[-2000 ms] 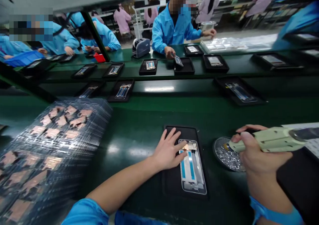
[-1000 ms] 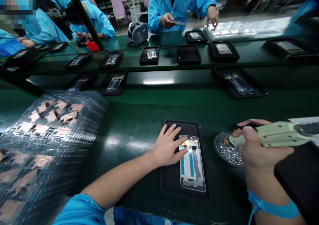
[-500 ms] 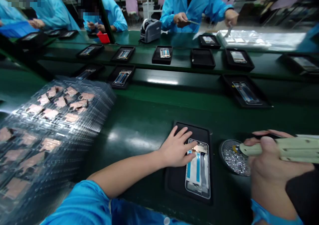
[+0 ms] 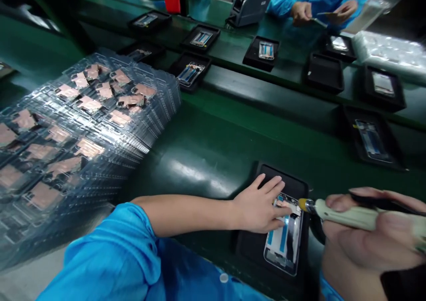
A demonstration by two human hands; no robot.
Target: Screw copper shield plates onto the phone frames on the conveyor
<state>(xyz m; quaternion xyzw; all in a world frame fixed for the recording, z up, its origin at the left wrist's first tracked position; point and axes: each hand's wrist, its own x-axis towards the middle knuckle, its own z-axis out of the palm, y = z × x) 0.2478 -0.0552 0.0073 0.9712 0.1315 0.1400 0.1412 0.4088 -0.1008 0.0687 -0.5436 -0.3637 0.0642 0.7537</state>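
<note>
A phone frame (image 4: 277,247) with blue strips and a circuit board at its upper end lies in a black tray (image 4: 296,179) on the green bench. Fingers spread, my left hand (image 4: 254,205) lies over the tray's left side, a fingertip on the board. My right hand (image 4: 359,234) is wrapped around a pale green electric screwdriver (image 4: 346,214). Its yellow tip reaches the upper right edge of the phone frame; whether it touches a screw is too small to tell. The round dish of screws is mostly hidden behind my right hand.
To the left rises a tall stack of clear plastic trays (image 4: 159,114) with copper-coloured boards (image 4: 88,103). Further black trays with phone frames line the far shelf, near a tape dispenser (image 4: 249,3) and a red bin (image 4: 171,0). Across the bench, a co-worker's hands (image 4: 301,12) hold small items.
The screwdriver has moved left from over the screw dish to the phone frame's upper edge. My left hand stays on the frame. The camera view has turned and tilted down.
</note>
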